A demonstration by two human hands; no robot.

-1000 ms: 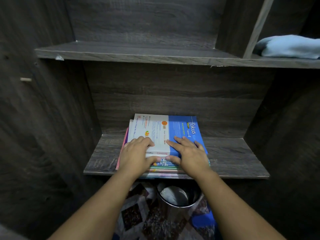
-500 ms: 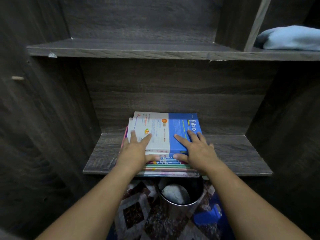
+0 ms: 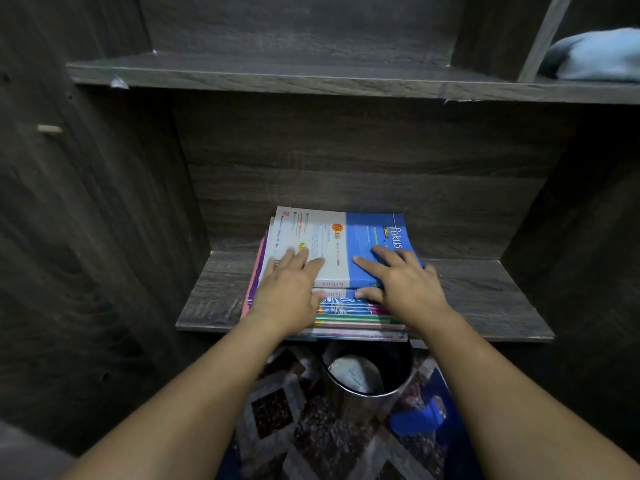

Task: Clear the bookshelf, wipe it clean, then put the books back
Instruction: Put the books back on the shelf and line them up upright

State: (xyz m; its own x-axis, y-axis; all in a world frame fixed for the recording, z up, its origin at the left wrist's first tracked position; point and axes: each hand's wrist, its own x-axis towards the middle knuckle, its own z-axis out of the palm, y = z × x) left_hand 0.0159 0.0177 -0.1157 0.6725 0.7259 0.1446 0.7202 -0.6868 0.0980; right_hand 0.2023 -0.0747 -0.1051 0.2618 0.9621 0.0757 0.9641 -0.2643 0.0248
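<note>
Both hands lie flat on the books. The left hand (image 3: 287, 292) has straight fingers spread over the white half of the top book (image 3: 346, 244), its thumb laid against the spines at the front. The right hand (image 3: 405, 285) rests the same way on the blue half, fingers straight and apart, thumb against the spines below. Neither hand is curled around anything. The top book, marked "fokus", crowns a stack (image 3: 346, 313) of thin coloured books lying flat on the lower shelf (image 3: 485, 299), left of its middle, with front edges at the shelf's lip. The upper shelf (image 3: 277, 74) above carries a pale blue cloth (image 3: 595, 55) at far right. Below the lower shelf stands a metal bin (image 3: 398, 382) holding something crumpled and white, on a patterned floor (image 3: 277, 410).
</note>
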